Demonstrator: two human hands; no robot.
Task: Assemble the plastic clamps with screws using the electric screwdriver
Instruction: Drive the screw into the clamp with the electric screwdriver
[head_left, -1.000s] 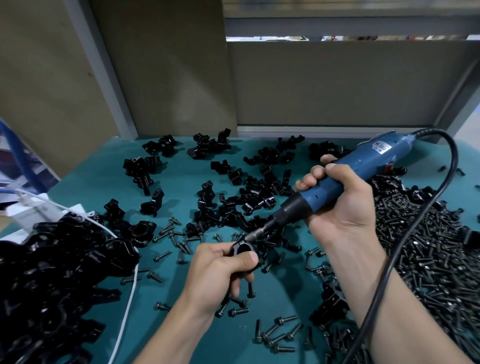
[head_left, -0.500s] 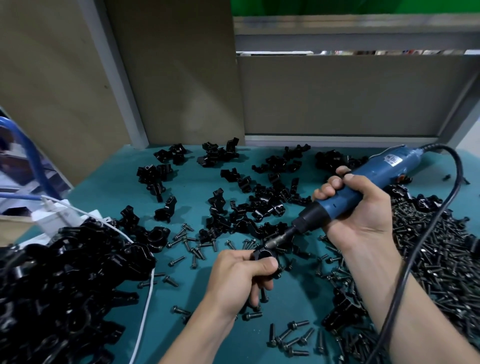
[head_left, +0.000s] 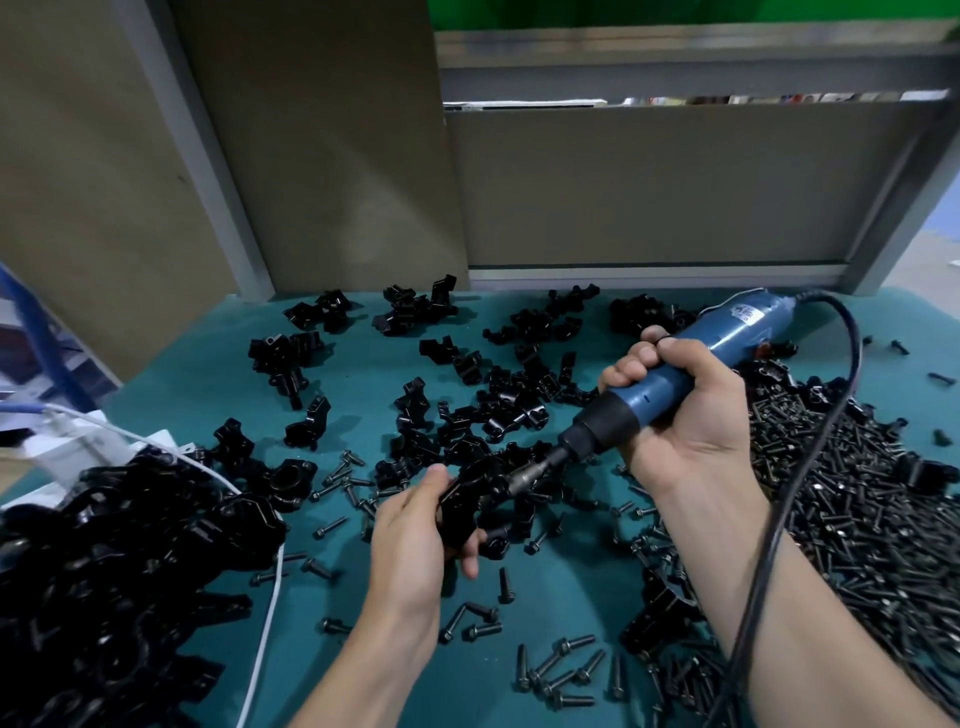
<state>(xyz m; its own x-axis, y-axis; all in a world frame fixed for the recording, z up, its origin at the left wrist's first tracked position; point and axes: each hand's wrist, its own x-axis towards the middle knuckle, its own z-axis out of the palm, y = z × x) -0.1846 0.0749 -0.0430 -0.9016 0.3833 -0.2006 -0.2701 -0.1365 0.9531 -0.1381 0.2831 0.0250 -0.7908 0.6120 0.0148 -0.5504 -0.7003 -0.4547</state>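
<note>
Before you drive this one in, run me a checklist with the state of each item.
1. Left hand grips the clamp: ok.
2. Right hand wraps the electric screwdriver: ok.
3. Bit reaches the clamp: ok.
4. Bit tip engaged squarely: cannot tell, hidden.
5. Cord hangs over the right forearm, away from the bit: ok.
6. Spare screws lie on the mat nearby: ok.

A black plastic clamp (head_left: 467, 496) was held in the left hand (head_left: 413, 535) above the teal bench mat (head_left: 358, 379), pinched between thumb and fingers. The blue electric screwdriver (head_left: 727, 335) was gripped by the right hand (head_left: 696, 421) and tilted down to the left, its bit set against the clamp. Loose screws (head_left: 862, 525) were heaped at the right, more clamps (head_left: 498, 405) were scattered behind, and a large clamp pile (head_left: 104, 571) lay at the left.
</note>
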